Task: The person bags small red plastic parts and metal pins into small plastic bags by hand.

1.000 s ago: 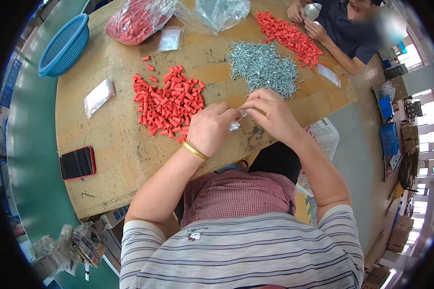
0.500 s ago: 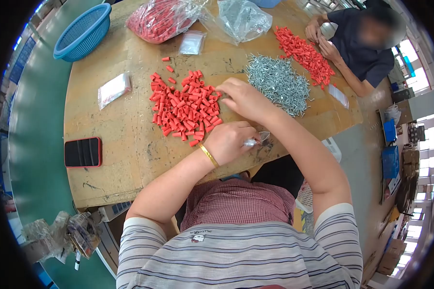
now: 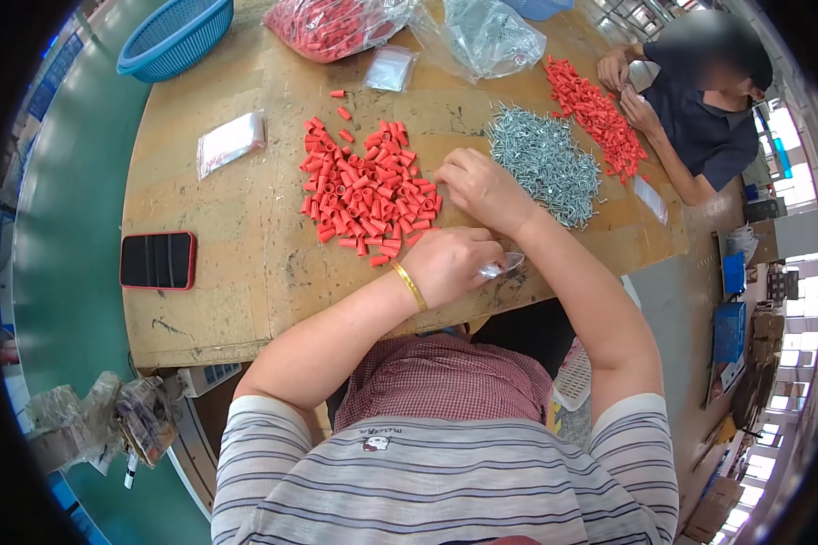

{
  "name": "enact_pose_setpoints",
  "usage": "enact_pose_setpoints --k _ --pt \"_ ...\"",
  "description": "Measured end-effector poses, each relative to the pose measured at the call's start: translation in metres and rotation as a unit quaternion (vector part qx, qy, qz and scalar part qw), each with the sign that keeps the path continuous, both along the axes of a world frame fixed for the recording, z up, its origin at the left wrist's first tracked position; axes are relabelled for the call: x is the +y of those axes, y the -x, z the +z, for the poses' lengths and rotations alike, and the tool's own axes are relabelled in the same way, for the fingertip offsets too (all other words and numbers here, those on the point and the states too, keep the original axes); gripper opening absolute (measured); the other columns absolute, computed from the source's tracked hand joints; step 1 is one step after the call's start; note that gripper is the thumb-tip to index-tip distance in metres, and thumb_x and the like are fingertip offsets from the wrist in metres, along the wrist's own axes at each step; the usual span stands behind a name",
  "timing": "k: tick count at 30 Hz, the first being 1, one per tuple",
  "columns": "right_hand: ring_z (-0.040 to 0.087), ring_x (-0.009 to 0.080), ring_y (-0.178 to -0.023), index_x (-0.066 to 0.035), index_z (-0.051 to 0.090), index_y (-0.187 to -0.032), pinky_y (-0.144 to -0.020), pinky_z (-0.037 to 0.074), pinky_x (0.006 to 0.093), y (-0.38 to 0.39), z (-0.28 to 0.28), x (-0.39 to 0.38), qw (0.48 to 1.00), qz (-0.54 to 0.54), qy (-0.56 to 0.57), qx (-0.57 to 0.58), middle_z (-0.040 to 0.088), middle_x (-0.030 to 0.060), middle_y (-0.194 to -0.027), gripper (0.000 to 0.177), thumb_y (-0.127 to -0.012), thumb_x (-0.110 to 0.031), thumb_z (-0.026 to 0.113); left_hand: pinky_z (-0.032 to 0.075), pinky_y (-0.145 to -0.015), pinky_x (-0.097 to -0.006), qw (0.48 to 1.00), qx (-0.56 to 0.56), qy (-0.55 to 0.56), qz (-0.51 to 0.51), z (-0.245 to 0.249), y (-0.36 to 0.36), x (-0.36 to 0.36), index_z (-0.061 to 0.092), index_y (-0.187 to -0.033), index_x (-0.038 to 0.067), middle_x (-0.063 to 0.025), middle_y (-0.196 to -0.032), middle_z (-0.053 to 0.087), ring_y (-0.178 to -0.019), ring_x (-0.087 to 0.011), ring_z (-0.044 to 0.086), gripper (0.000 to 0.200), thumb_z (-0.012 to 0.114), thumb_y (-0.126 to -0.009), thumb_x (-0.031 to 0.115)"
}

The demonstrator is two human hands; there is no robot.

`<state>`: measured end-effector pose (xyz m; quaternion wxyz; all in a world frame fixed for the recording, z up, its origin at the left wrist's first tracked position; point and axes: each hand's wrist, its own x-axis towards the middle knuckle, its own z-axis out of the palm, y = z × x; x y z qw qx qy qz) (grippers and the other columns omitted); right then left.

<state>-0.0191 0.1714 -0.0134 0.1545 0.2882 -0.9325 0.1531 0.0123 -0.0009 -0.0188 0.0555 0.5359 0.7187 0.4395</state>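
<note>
My left hand (image 3: 450, 265), with a gold bracelet at the wrist, is closed on a small clear plastic bag (image 3: 502, 267) near the table's front edge. Part of the bag sticks out past the fingers. Just beyond it, my right hand (image 3: 489, 193) is at the right edge of a pile of hollow red plastic caps (image 3: 364, 189). Its fingers are bent down and together, and whatever lies between the fingertips is hidden. Behind and right of that hand spreads a heap of silver screws (image 3: 545, 163).
A phone (image 3: 157, 261) and clear plastic bags (image 3: 232, 145) lie on the left of the table. Farther back are a blue basket (image 3: 177, 38) and a large bag of red caps (image 3: 332, 27). Across the table, a co-worker (image 3: 704, 118) handles something beside another red pile (image 3: 595, 118).
The view has shifted, so the table's contents appear farther right. My right hand's fingers have drawn closer together at the red pile's edge. My left hand still holds the small bag.
</note>
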Motion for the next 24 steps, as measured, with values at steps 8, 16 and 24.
enact_pose_setpoints --k 8,16,24 --pt "0.064 0.0248 -0.080 -0.002 0.066 -0.093 -0.073 0.052 0.0336 -0.034 0.051 0.009 0.942 -0.133 0.193 -0.240 0.062 0.0123 -0.091 0.014 -0.079 -0.001 0.062 0.052 -0.064 -0.0394 1.000 0.013 0.005 0.028 0.006 0.002 -0.003 0.068 -0.095 0.013 -0.0062 -0.084 0.062 -0.077 -0.0272 0.064 0.016 0.070 -0.079 0.015" --pt "0.063 0.0257 -0.083 -0.002 0.066 -0.092 -0.074 0.050 0.0340 -0.079 0.101 0.028 0.953 -0.086 0.030 -0.289 0.063 0.0110 -0.086 0.014 -0.079 -0.001 0.061 0.053 -0.066 -0.0380 0.994 0.045 0.004 0.096 0.003 0.004 -0.001 0.068 -0.096 0.013 -0.0061 -0.084 0.062 -0.078 -0.0270 0.064 0.022 0.070 -0.074 0.008" --pt "0.062 0.0264 -0.086 -0.002 0.063 -0.096 -0.078 0.050 0.0350 -0.082 0.101 0.011 0.965 -0.111 0.077 -0.223 0.062 0.0109 -0.089 0.015 -0.080 -0.001 0.062 0.053 -0.068 -0.0376 0.994 0.046 0.003 0.099 0.006 0.002 -0.002 0.069 -0.096 0.012 -0.0064 -0.083 0.062 -0.078 -0.0268 0.064 0.021 0.071 -0.075 0.009"
